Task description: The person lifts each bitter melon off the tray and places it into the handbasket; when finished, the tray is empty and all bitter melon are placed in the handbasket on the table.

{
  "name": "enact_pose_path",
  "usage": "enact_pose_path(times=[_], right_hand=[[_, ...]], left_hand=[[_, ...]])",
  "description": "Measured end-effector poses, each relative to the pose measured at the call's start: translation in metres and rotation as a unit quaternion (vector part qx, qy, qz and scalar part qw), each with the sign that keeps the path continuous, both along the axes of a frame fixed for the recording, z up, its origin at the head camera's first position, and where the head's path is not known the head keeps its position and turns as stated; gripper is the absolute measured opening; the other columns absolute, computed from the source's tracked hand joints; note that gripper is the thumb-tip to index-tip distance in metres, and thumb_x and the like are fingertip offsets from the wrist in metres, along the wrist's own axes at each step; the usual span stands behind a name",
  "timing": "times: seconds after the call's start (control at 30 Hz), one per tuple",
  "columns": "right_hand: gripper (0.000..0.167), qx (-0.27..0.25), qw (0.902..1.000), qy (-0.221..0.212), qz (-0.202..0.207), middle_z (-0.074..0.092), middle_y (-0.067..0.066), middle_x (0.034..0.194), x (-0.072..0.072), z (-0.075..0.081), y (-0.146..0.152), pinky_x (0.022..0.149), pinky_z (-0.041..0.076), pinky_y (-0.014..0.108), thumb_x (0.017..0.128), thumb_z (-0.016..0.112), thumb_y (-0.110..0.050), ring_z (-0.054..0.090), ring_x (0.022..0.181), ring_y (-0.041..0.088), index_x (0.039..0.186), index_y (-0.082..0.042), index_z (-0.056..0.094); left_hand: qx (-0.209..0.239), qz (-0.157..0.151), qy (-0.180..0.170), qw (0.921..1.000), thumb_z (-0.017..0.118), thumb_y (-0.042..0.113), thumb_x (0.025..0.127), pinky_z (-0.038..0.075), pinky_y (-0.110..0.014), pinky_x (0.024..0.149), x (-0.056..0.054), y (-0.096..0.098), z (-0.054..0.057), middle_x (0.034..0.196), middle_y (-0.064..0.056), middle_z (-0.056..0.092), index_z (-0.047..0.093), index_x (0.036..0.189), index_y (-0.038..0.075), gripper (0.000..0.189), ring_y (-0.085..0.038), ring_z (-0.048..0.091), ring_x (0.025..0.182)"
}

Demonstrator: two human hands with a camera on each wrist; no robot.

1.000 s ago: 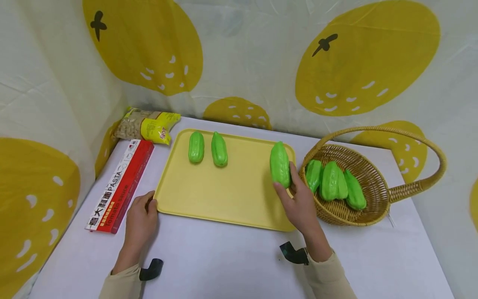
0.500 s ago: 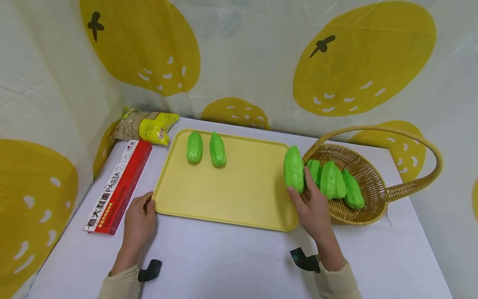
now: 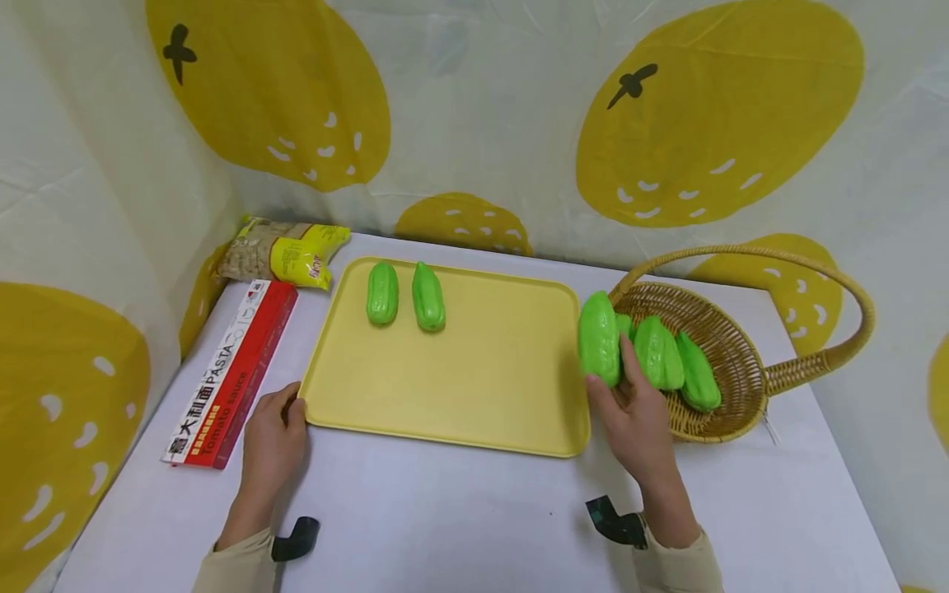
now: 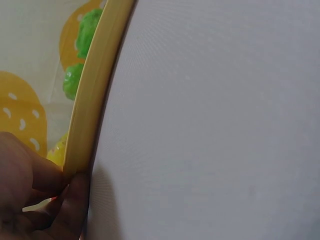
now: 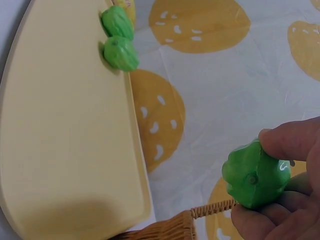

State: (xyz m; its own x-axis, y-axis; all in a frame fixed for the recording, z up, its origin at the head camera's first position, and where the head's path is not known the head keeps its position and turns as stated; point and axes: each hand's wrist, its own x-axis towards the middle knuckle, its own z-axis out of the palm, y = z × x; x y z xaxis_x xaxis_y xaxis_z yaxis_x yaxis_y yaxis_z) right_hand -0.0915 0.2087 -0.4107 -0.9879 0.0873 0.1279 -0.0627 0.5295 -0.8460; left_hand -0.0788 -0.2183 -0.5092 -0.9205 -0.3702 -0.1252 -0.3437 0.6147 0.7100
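Near basket point(image 3: 741, 362), right hand point(image 3: 641, 420) grips green fruit point(image 3: 599, 338). Left hand point(image 3: 273, 441) pinches tray point(image 3: 474, 383).

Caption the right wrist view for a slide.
A right hand grips a green fruit near a wicker basket; two more lie on a yellow tray.

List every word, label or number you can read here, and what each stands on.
"PASTA": red-and-white box
"意大利面": red-and-white box
"Tomato sauce": red-and-white box
Yellow characters on the red-and-white box: too small to read
Print on the yellow bag: too small and blurred to read
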Motion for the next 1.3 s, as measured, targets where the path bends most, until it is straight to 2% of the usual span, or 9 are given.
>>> enact_pose_path(times=[0.3, 0.63, 0.83, 0.93, 1.1, 1.3], right_hand=[[0.075, 0.015, 0.9993, -0.019, -0.028, 0.035, 0.02, 0.162, 0.005, 0.004, 0.012, 0.095, 0.033, -0.005, 0.1, 0.065, -0.017, 0.042, 0.145, 0.032, 0.162, -0.012, 0.023], [0.076, 0.033, 0.9983, -0.008, -0.047, 0.036, 0.022, 0.161, 0.007, 0.006, 0.02, 0.094, 0.032, -0.006, 0.099, 0.067, -0.016, 0.04, 0.146, 0.033, 0.162, -0.012, 0.024], [0.076, 0.038, 0.9968, -0.01, -0.07, 0.038, 0.023, 0.16, 0.008, 0.007, 0.03, 0.09, 0.034, -0.006, 0.1, 0.066, -0.018, 0.044, 0.142, 0.035, 0.162, -0.012, 0.024], [0.076, 0.041, 0.9952, -0.018, -0.087, 0.038, 0.024, 0.16, 0.009, 0.006, 0.039, 0.086, 0.035, -0.007, 0.1, 0.065, -0.02, 0.047, 0.14, 0.039, 0.163, -0.013, 0.022], [0.074, 0.051, 0.9917, -0.035, -0.113, 0.04, 0.024, 0.159, 0.009, 0.005, 0.05, 0.083, 0.035, -0.007, 0.102, 0.062, -0.025, 0.05, 0.136, 0.039, 0.163, -0.015, 0.022], [0.073, 0.063, 0.9903, -0.028, -0.12, 0.045, 0.025, 0.155, 0.009, 0.002, 0.061, 0.083, 0.037, -0.006, 0.102, 0.062, -0.023, 0.054, 0.132, 0.039, 0.163, -0.018, 0.023]], left_hand=[[-0.002, 0.001, -0.003, 1.0, 0.047, 0.016, 0.107, 0.049, -0.058, 0.107, 0.0, 0.0, 0.0, 0.137, -0.026, 0.055, 0.047, 0.15, -0.001, 0.046, -0.041, 0.054, 0.126], [-0.004, -0.001, 0.003, 1.0, 0.047, 0.017, 0.107, 0.049, -0.058, 0.107, 0.0, 0.0, 0.001, 0.136, -0.026, 0.056, 0.048, 0.149, -0.001, 0.046, -0.041, 0.055, 0.125], [-0.004, 0.0, 0.001, 1.0, 0.047, 0.016, 0.107, 0.048, -0.058, 0.107, 0.0, 0.0, 0.001, 0.137, -0.026, 0.056, 0.048, 0.149, -0.001, 0.045, -0.041, 0.054, 0.126], [-0.003, -0.001, 0.004, 1.0, 0.047, 0.016, 0.107, 0.048, -0.059, 0.107, -0.001, 0.001, 0.001, 0.136, -0.026, 0.056, 0.049, 0.148, -0.001, 0.045, -0.041, 0.055, 0.125], [-0.002, -0.001, 0.001, 1.0, 0.047, 0.016, 0.107, 0.049, -0.058, 0.107, 0.0, 0.001, 0.002, 0.136, -0.026, 0.056, 0.048, 0.149, -0.001, 0.046, -0.041, 0.054, 0.126], [0.003, 0.001, -0.009, 1.0, 0.047, 0.017, 0.107, 0.048, -0.058, 0.108, 0.0, 0.001, 0.003, 0.138, -0.025, 0.054, 0.047, 0.15, 0.0, 0.046, -0.04, 0.053, 0.127]])
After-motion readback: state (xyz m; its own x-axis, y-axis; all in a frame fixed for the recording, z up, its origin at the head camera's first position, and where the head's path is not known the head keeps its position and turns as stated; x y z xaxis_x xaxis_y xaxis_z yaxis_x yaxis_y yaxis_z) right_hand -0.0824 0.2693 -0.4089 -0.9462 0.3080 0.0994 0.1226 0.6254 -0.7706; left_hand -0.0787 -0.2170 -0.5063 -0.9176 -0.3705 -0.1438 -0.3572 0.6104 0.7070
